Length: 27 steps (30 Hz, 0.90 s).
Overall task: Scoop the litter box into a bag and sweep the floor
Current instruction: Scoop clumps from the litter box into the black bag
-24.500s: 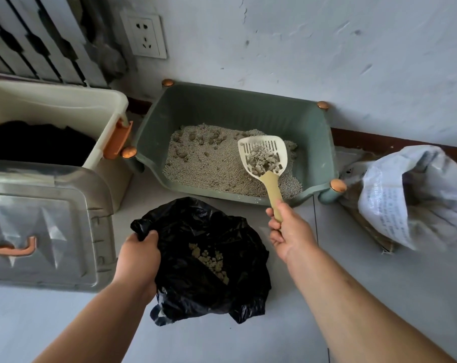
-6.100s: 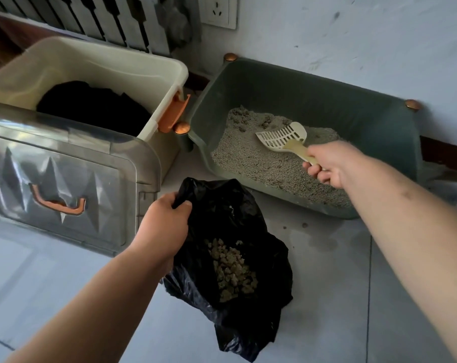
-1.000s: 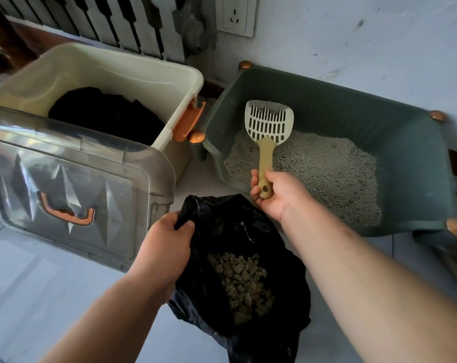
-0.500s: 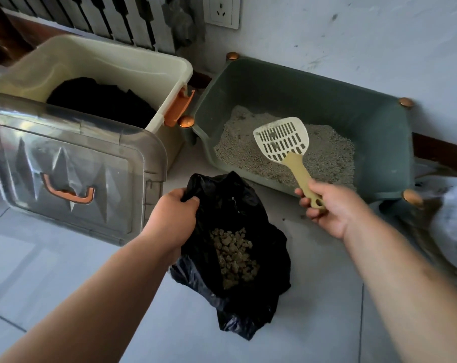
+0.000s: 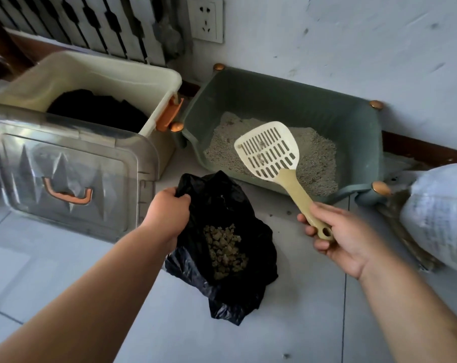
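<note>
Drawn back from over the green plastic litter box (image 5: 358,132), nearly empty slotted cream plastic scoop (image 5: 270,150), right hand (image 5: 345,237) clamped on its handle. Left hand (image 5: 167,213) gripping black plastic bag (image 5: 248,289) rim, clumps inside, on floor.

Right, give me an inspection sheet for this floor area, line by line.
Surface: pale tiled floor, a few dark specks near the box.
Job's things: green plastic litter box holding grey litter; black plastic bag open, clumps inside; cream slotted scoop nearly empty, raised over the box's front edge.
Clutter: cream storage bin with dark contents; clear lid with orange handle leaning against it; white printed sack at right.
Grippers: left hand grips the bag's rim; right hand holds the scoop's handle.
Cables: nothing seen.
Surroundings: scuffed white wall, wall socket, radiator.
</note>
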Motion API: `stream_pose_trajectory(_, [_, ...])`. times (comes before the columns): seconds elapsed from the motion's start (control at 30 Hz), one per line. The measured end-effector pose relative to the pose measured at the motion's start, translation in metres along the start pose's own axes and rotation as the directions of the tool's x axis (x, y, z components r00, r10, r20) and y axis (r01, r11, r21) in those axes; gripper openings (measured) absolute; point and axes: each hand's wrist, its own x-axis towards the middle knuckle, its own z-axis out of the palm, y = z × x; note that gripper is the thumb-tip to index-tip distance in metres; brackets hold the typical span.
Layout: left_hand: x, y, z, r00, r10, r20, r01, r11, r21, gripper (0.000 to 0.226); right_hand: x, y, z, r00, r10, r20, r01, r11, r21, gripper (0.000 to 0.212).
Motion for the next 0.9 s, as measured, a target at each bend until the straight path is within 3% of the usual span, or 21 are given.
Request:
stream_pose_trajectory(0.13, [0.002, -0.002, -0.004, 0.999, 0.009, -0.045, -0.007, 0.999, 0.042, 0.018, -0.024, 0.011, -0.008, 0.996, -0.036, 0.086, 0.056, 0.971, -0.234, 0.019])
stream_pose_trajectory(0.3, [0.009, -0.009, -0.008, 0.998, -0.005, -0.062, 0.007, 1.0, 0.03, 0.025, -0.029, 0.024, -0.017, 0.985, -0.106, 0.138, 0.167, 0.793, -0.586, 0.032])
stream_pose_trajectory(0.53, [0.011, -0.013, -0.001, 1.0, 0.016, -0.021, -0.015, 0.998, 0.063, 0.024, -0.029, -0.011, -0.009, 0.932, -0.36, -0.044, 0.275, 0.781, -0.561, 0.027])
stream_pose_trajectory(0.6, [0.01, -0.012, 0.005, 0.999, 0.032, 0.011, -0.032, 0.997, 0.076, 0.022, -0.018, -0.023, -0.006, 0.896, -0.43, -0.109, 0.235, 0.667, -0.707, 0.027])
stream_pose_trajectory(0.7, [0.011, -0.014, 0.013, 0.996, 0.068, 0.054, -0.074, 0.99, 0.118, 0.022, 0.006, -0.044, -0.006, 0.846, -0.506, -0.169, 0.058, 0.403, -0.914, 0.03])
stream_pose_trajectory(0.73, [0.011, -0.013, 0.015, 0.995, 0.077, 0.066, -0.085, 0.988, 0.127, 0.023, 0.013, -0.051, -0.007, 0.847, -0.494, -0.197, 0.022, 0.404, -0.915, 0.033])
stream_pose_trajectory(0.77, [0.011, -0.013, 0.016, 0.994, 0.084, 0.076, -0.094, 0.986, 0.138, 0.024, 0.019, -0.057, -0.006, 0.855, -0.448, -0.261, -0.002, 0.499, -0.866, 0.033])
stream_pose_trajectory(0.83, [0.008, -0.011, 0.019, 0.991, 0.085, 0.102, -0.101, 0.982, 0.159, 0.025, 0.022, -0.064, -0.002, 0.892, -0.221, -0.395, -0.044, 0.826, -0.562, 0.02])
stream_pose_trajectory(0.9, [0.005, -0.008, 0.022, 0.989, 0.086, 0.123, -0.106, 0.98, 0.167, 0.028, 0.015, -0.064, 0.001, 0.944, 0.006, -0.33, -0.091, 0.966, -0.242, 0.008])
